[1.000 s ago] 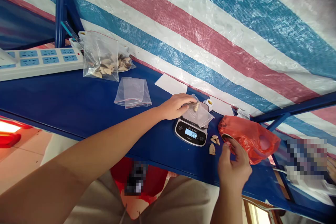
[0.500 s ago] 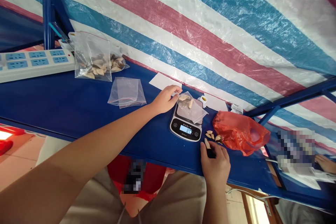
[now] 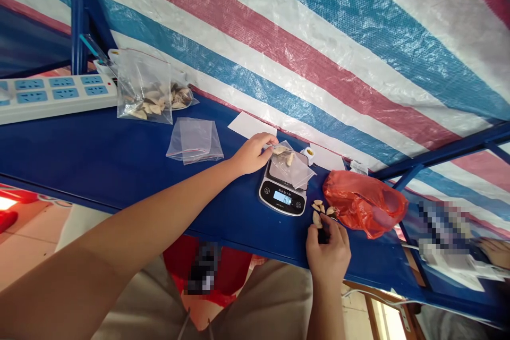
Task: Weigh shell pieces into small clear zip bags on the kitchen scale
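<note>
My left hand [image 3: 255, 153] has its fingers curled at the left edge of a clear bag [image 3: 287, 166] with a few pale pieces in it, lying on the digital scale [image 3: 282, 197]. Whether the fingertips pinch the bag is too small to tell. To the right of the scale, my right hand [image 3: 329, 247] is bent over the blue table, thumb and fingers apart around a pale piece [image 3: 317, 219] at the fingertips. Several more pale pieces [image 3: 319, 205] lie just beyond it, beside a red plastic bag [image 3: 360, 202].
Flat clear bags [image 3: 195, 139] lie left of the scale. Farther left are a filled bag [image 3: 147, 98] and a power strip [image 3: 59, 95]. White papers [image 3: 252, 125] and a white roll [image 3: 308, 154] lie behind the scale. Another person's hand [image 3: 496, 249] shows at far right.
My right hand has shifted slightly, and more of the pale piece by its fingertips shows. The number on the scale's display has changed. My left hand stays by the bag.
</note>
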`<state>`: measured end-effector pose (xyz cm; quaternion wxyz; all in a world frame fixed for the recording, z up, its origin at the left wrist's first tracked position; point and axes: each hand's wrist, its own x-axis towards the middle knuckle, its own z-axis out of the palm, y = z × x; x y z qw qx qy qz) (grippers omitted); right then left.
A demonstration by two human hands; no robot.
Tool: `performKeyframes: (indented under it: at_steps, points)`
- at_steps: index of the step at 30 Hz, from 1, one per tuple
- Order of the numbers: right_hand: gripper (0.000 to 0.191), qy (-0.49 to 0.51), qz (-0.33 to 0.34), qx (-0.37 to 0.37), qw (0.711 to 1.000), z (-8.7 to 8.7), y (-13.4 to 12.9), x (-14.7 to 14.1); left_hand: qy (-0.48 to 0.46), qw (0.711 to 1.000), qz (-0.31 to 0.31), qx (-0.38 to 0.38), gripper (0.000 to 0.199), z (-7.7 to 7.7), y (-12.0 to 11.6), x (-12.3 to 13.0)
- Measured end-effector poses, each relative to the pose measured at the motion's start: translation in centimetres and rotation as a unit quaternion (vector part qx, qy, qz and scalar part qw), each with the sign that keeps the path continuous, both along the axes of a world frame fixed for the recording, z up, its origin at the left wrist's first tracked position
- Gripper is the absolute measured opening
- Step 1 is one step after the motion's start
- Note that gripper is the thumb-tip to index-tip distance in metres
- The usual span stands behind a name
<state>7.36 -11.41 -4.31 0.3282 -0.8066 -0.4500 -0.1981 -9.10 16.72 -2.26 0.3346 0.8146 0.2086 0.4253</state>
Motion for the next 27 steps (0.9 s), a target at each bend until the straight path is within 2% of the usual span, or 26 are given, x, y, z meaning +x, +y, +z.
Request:
performKeyframes:
  at_steps: [2,4,8,16,22,27]
  points:
    - [0.043,-0.017,0.025,0.000,1.000,0.0,0.0,0.2,0.000,1.000,-0.002,0.001,0.020,0.0,0.0,0.0]
    - [0.050,-0.034,0.041,-0.032,0.998,0.0,0.1,0.2,-0.002,1.000,-0.002,0.001,0.020,0.0,0.0,0.0]
    - [0.057,-0.024,0.012,-0.104,0.994,0.0,0.5,-0.1,-0.004,1.000,-0.005,0.002,0.019,0.1,-0.1,0.0]
    - [0.055,-0.017,0.053,-0.027,0.998,-0.4,0.3,0.5,-0.004,1.000,-0.003,0.001,0.020,0.1,-0.1,-0.1]
    - [0.060,0.045,0.010,0.031,0.998,0.5,-0.1,-0.2,-0.004,1.000,-0.008,-0.002,0.021,0.2,-0.2,-0.1]
    - [0.053,0.078,0.031,0.026,0.996,1.4,0.7,-1.0,0.002,1.000,-0.013,-0.008,0.021,0.3,-0.3,-0.2]
